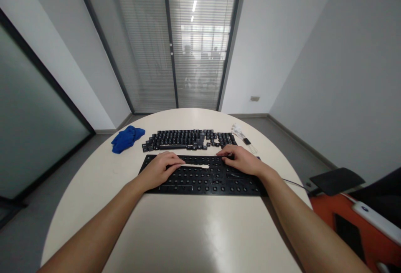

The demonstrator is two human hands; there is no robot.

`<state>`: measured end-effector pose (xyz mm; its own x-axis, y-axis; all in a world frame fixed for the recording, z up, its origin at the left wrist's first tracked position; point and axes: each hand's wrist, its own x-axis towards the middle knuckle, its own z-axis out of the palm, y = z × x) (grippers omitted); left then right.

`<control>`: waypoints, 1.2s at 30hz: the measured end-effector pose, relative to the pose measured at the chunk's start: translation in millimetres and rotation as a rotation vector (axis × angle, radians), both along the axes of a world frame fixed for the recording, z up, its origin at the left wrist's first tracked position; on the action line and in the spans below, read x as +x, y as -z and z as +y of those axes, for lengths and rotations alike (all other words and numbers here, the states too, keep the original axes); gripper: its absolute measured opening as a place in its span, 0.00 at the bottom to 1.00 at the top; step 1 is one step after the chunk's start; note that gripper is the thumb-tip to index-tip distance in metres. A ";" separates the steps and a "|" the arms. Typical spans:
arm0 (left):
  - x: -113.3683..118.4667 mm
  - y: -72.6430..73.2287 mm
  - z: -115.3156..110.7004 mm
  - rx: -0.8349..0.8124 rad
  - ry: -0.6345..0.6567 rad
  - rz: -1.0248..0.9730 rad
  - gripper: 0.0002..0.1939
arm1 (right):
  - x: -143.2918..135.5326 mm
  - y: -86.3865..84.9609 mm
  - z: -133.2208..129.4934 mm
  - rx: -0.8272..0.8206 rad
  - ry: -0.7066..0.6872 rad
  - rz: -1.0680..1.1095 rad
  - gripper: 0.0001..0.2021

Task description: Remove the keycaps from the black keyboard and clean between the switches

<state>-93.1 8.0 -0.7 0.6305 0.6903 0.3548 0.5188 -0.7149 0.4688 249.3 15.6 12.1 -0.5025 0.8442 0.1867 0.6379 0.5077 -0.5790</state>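
Both hands down on a black keyboard frame [203, 177] stripped of its caps, lying across the middle of a round pale table [175, 227]. Left hand [159, 169] resting palm-down on the frame's left part, fingers loosely curled, thumb and forefinger pinching the left end of a slim white stick-like tool [196, 165] stretched along the frame's upper rows. Right hand [241, 160] palm-down on the frame's upper right part, fingers bent and close together, fingertips pointing toward the tool's right end; cannot tell whether touching it or gripping anything. Just beyond the frame, on its far side, a tidy block of loose black keycaps [188, 139] set out in rows. Farther left of the frame, beside the caps, a crumpled blue cloth [127, 138]. Past the frame's far right corner, a small white bundle of wire with a dark piece [242, 136]. Off to the frame's right, beyond the table edge, an orange seat [344, 227] with a dark flat pad [336, 180] above it.
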 end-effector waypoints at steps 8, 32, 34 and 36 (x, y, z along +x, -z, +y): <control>-2.7 0.9 -0.8 -0.001 0.063 0.040 0.13 | -0.1 0.3 -0.3 0.001 0.010 0.000 0.14; 3.8 -9.2 -10.1 -0.036 0.175 0.026 0.13 | 0.7 1.2 1.1 0.010 0.005 -0.006 0.15; 4.3 -8.7 -10.2 -0.026 0.167 0.016 0.13 | 0.9 1.6 1.4 0.016 0.002 -0.007 0.15; 4.1 -7.4 -9.3 -0.013 0.143 0.014 0.13 | 0.8 1.6 1.5 0.015 0.002 -0.010 0.15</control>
<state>-89.0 -1.3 6.7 0.7278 0.5973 0.3369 0.4182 -0.7759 0.4723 250.1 17.1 10.5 -0.5026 0.8424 0.1946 0.6447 0.5151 -0.5648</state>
